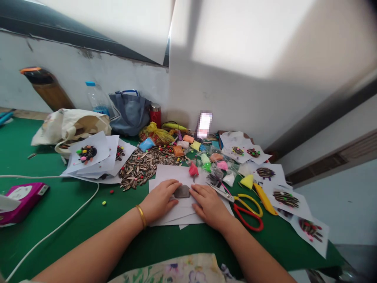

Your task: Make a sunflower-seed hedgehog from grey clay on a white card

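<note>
A flat dark grey slab with rounded corners (182, 191), like modelling clay, lies on a stack of white paper (173, 214). My left hand (160, 199) rests flat at its left side, fingertips touching or close to the edge, thumb apart. On the opposite side lies my right hand (209, 204), its fingers stretched out toward the slab's right edge. Just beyond the fingers sits a red clay lump in a clear bag (193, 169). Scissors with one yellow and one red handle (242, 204) lie beside my right hand, their blades pointing at it.
Striped sunflower seeds (141, 163) are heaped left of the paper. Bagged coloured clay (216, 157) is scattered behind. Sheets with seed pictures lie left (97, 157) and right (287, 199). A yellow cutter (265, 199), white cable (67, 214) and propped phone (204, 124) are around.
</note>
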Demonstrator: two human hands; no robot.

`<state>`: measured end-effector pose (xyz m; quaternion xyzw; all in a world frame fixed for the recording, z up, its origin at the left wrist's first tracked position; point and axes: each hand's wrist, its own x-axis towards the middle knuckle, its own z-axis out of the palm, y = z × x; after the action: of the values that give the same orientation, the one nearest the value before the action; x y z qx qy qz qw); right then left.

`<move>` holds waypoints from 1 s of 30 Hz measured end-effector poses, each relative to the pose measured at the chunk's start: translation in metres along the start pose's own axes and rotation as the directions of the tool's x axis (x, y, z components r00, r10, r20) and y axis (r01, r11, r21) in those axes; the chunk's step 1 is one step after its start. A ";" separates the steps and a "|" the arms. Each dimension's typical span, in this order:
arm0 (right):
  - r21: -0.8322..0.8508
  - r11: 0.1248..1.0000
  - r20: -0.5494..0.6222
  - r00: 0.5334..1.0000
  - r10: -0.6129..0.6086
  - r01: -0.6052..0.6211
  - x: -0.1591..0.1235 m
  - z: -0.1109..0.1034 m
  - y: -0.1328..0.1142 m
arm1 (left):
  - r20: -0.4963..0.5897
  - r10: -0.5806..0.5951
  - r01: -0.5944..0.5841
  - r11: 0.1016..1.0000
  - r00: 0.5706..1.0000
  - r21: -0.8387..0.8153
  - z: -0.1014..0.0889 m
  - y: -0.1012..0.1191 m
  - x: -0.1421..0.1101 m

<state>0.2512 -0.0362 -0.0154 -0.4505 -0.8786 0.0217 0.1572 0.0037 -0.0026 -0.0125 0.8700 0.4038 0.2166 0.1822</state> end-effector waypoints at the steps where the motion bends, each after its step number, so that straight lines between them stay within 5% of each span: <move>1: -0.008 1.000 0.002 1.000 0.010 -0.010 0.000 0.000 -0.001 | 0.001 -0.003 0.003 1.000 1.000 -0.001 0.000 0.000 0.000; 21: -0.084 0.986 0.048 0.987 0.151 -0.147 0.024 0.002 -0.016 | 0.065 0.081 -0.085 0.994 0.995 0.065 0.002 -0.002 0.001; 30: 0.043 0.997 0.021 0.998 -0.058 0.057 0.001 -0.005 0.000 | 0.050 0.078 -0.084 0.988 0.996 0.127 0.003 0.006 0.000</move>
<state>0.2518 -0.0361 -0.0108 -0.4212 -0.8923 0.0409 0.1575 0.0082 -0.0067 -0.0121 0.9002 0.3770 0.1779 0.1258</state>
